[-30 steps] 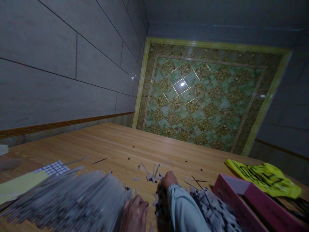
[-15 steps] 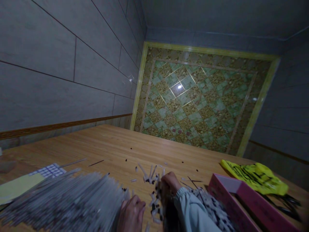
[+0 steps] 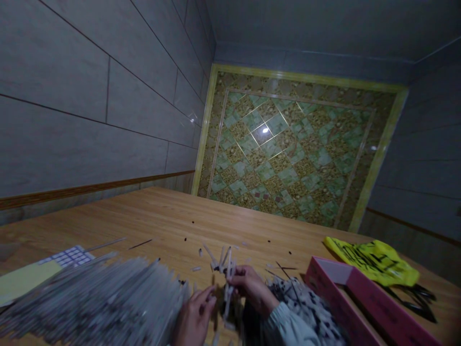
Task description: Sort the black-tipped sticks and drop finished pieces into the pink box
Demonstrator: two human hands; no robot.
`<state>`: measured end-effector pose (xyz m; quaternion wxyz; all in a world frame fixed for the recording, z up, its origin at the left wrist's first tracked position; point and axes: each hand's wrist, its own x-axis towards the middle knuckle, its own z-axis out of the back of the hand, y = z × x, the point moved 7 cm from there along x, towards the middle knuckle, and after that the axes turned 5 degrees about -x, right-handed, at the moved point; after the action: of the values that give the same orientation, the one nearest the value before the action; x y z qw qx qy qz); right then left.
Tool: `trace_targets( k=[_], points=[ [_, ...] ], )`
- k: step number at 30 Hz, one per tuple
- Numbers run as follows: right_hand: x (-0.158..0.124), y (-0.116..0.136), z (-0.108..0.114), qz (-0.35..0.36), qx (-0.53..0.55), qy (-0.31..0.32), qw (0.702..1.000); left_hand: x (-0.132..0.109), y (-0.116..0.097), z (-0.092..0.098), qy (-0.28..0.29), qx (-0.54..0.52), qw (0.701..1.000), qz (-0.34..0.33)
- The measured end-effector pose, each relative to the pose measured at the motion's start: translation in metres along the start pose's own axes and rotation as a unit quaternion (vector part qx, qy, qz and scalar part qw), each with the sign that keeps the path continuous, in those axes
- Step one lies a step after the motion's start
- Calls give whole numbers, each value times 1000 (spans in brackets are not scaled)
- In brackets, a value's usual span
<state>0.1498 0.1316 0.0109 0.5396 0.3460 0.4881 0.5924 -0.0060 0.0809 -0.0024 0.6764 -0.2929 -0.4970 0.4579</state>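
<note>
At the bottom middle, my right hand (image 3: 252, 288) is closed on a thin white stick (image 3: 228, 283) held upright. My left hand (image 3: 196, 317) reaches toward the stick's lower end with thumb and fingers pinched near it. A big heap of long thin white sticks (image 3: 93, 298) lies to the left of my hands on the wooden table (image 3: 162, 216). A smaller heap of white sticks with dark ends (image 3: 306, 307) lies just right of my right wrist. Short loose stick pieces (image 3: 216, 257) are scattered in front of my hands.
A pink open box (image 3: 345, 298) stands at the lower right, with a yellow printed bag (image 3: 374, 262) behind it. A yellow sheet (image 3: 25, 278) and a gridded card (image 3: 68, 257) lie at the left. Grey tiled walls and a green patterned floor lie beyond the table's edge.
My right hand has lifted a white stick from the scattered pieces and drawn it back. My left hand has moved up to meet it. The view has shifted slightly.
</note>
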Motion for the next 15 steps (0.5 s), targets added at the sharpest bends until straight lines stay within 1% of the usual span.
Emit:
trace_targets(
  k=[2,4,6,7,8,12,15],
  points=[
    [-17,8,-15,41,44,30,998,1,7,-7,24,-121,991,58],
    [-31,13,-28,75,75,48,993,-2,11,-20,71,-237,962,113],
    [-41,16,-37,105,96,55,988,-6,9,-32,112,-307,933,152],
    [-44,17,-39,120,103,54,986,-8,8,-36,126,-318,926,160],
    [-47,17,-41,134,107,52,984,-9,6,-38,135,-318,925,162],
    [-51,10,-46,171,113,43,978,-11,1,-38,158,-285,935,143],
    [-52,0,-48,191,107,5,976,-11,1,-35,159,-272,943,109]
  ],
)
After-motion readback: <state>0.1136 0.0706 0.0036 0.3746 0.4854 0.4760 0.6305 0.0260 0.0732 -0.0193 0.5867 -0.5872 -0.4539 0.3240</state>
